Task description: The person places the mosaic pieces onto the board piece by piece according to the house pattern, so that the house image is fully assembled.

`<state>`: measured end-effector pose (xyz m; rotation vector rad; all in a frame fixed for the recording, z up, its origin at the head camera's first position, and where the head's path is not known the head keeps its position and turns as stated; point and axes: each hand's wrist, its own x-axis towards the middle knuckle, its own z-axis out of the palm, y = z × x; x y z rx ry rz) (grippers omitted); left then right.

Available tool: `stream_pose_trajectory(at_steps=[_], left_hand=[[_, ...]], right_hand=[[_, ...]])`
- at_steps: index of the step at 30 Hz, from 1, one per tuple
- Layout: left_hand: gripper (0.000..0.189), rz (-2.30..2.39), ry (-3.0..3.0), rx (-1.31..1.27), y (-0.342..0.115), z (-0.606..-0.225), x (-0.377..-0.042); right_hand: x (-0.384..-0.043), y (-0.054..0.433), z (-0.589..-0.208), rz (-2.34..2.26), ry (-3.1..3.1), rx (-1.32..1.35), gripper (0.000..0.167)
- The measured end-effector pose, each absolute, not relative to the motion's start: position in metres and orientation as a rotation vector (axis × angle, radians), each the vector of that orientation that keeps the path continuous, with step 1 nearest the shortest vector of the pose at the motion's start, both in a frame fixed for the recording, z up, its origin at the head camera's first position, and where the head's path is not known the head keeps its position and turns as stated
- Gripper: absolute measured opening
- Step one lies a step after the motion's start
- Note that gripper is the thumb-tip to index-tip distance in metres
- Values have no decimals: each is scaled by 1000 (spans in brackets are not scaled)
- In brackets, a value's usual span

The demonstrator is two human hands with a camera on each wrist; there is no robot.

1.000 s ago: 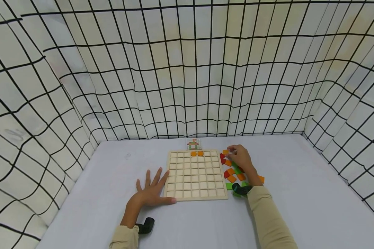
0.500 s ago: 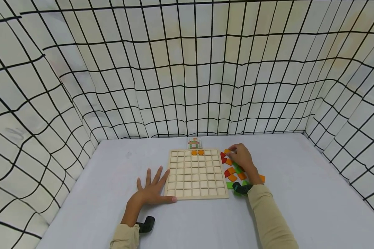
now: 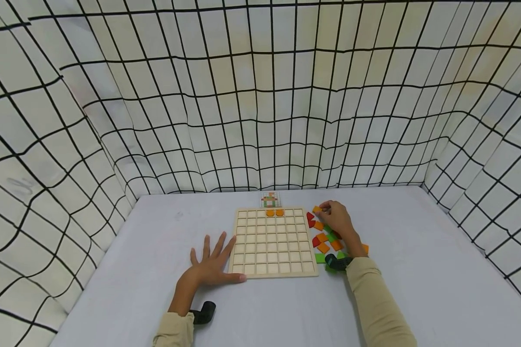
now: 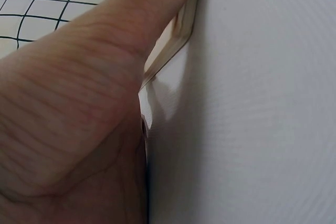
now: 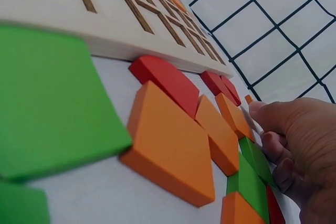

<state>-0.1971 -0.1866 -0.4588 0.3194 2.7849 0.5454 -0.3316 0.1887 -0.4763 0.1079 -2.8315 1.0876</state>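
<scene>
A pale wooden grid board lies on the white table, with two orange rounded pieces side by side in its far row. My left hand is spread at the board's near left corner, thumb along the front edge and a fingertip at the left side. In the left wrist view the thumb overlaps the board's corner. Beyond the board's far right corner, my right hand pinches an orange tile; only a sliver of that tile shows past the thumb in the right wrist view.
Red, orange and green tiles lie loose along the board's right side, among them a green tile, an orange tile and a red tile. A small pattern card lies behind the board. Black netting hangs before white walls.
The orange tile at the right hand's fingertips has turned slightly. The left hand and the board stay in place.
</scene>
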Motion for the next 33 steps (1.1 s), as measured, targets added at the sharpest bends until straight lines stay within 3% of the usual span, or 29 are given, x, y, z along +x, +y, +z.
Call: stream_pose_trajectory(at_steps=[33], left_hand=[[114,580,2778,300,-185,-455,-196]], right_hand=[[-324,183,-477,1212,-2777,347,32]])
